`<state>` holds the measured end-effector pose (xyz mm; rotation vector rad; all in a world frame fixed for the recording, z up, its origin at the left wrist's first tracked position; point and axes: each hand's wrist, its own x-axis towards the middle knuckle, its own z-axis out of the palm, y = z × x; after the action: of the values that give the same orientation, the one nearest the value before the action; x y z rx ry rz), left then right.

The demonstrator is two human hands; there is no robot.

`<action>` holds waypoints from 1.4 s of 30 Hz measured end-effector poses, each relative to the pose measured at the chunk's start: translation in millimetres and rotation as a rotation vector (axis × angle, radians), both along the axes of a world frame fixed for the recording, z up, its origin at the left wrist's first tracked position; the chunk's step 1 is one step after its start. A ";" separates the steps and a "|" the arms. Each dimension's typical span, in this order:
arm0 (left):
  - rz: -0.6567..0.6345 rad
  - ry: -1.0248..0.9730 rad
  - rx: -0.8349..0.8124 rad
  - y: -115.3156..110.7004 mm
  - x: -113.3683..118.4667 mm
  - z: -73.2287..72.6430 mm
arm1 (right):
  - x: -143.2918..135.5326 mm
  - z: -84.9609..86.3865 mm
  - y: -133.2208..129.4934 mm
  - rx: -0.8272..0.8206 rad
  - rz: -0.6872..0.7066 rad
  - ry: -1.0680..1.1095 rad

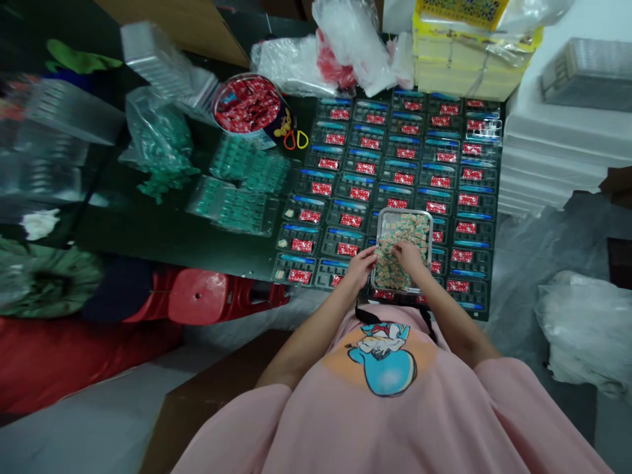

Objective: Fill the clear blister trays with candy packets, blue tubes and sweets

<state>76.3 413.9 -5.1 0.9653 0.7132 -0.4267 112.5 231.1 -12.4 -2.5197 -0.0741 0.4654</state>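
A clear plastic tray (431, 230) filled with small beige and green pieces (395, 273) rests over the rows of black blister trays (328, 280), close to my body. My right hand (409, 257) reaches into it, with fingers pinched together among the pieces. At the left rim, my left hand (363, 264) has its thumb and fingertips closed; whatever is between them is too small to make out. Each blister tray nearby carries a blue pen (300, 229) and a red patterned packet (302, 245). A few at the left front also hold a small pale piece (280, 274).
Left of the rows lie packs of green pieces (241, 207) and a green-filled bag (158, 141). A tub of red packets (249, 105) stands behind, beside scissors (296, 139). White stacked sheets (548, 158) rise at right; a red stool (200, 296) sits by the table's front edge.
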 end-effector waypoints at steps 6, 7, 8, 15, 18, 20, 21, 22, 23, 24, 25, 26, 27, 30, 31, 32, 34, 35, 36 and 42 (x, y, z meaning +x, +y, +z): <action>-0.016 0.008 -0.040 -10.4 -11.5 3.1 | -0.9 3.9 16.8 -0.221 0.107 -0.039; -0.014 0.006 -0.038 -9.6 -11.6 2.8 | -1.8 3.6 17.2 -0.222 0.112 -0.060; -0.014 0.002 -0.029 -8.4 -11.2 2.4 | -2.6 3.1 17.2 -0.214 0.109 -0.074; -0.040 -0.034 -0.056 -8.4 -1.8 0.1 | -8.1 0.0 13.7 0.194 -0.199 -0.047; -0.046 -0.041 -0.090 -16.2 2.5 1.3 | -14.4 2.3 11.6 0.533 -0.345 0.006; -0.040 -0.035 -0.087 -21.3 5.3 2.0 | -20.1 3.9 10.4 0.709 -0.381 0.031; -0.040 -0.031 -0.083 -23.2 6.5 2.2 | -23.0 4.5 9.8 0.768 -0.394 0.044; -0.043 -0.026 -0.080 -24.7 7.7 2.3 | -25.6 4.8 9.2 0.808 -0.409 0.059; -0.048 -0.024 -0.074 -25.8 8.7 2.3 | -28.0 5.0 8.5 0.833 -0.426 0.072; -0.055 -0.023 -0.069 -26.3 9.6 2.2 | -29.8 5.1 7.7 0.847 -0.441 0.084; -0.064 -0.022 -0.063 -26.6 10.4 2.0 | -31.2 5.1 6.7 0.856 -0.454 0.093; -0.076 -0.019 -0.060 -26.7 11.2 1.8 | -32.3 5.3 5.6 0.863 -0.463 0.098; -0.089 -0.015 -0.059 -26.8 11.9 1.7 | -32.9 5.5 4.3 0.870 -0.468 0.101; -0.115 -0.004 -0.063 -28.5 13.7 2.9 | -34.4 7.6 -0.3 0.882 -0.456 0.105; -0.120 -0.002 -0.062 -29.7 13.8 4.2 | -35.1 8.7 -1.9 0.882 -0.450 0.107; -0.123 -0.001 -0.060 -31.3 13.8 5.9 | -36.0 9.8 -3.3 0.881 -0.445 0.109; -0.137 0.002 -0.058 -34.7 13.1 9.9 | -38.1 11.7 -5.9 0.880 -0.439 0.108; -0.147 0.002 -0.055 -36.1 12.9 11.8 | -39.1 12.2 -7.0 0.876 -0.436 0.105; -0.156 -0.002 -0.046 -36.8 13.2 13.1 | -40.0 12.2 -7.9 0.871 -0.436 0.098; -0.114 -0.116 0.106 5.8 36.8 12.0 | -42.7 0.9 -9.3 0.784 -0.539 0.073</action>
<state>113.1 419.7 6.9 1.1255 0.5821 -0.4322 69.8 221.8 -11.5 -1.6562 0.3719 0.2346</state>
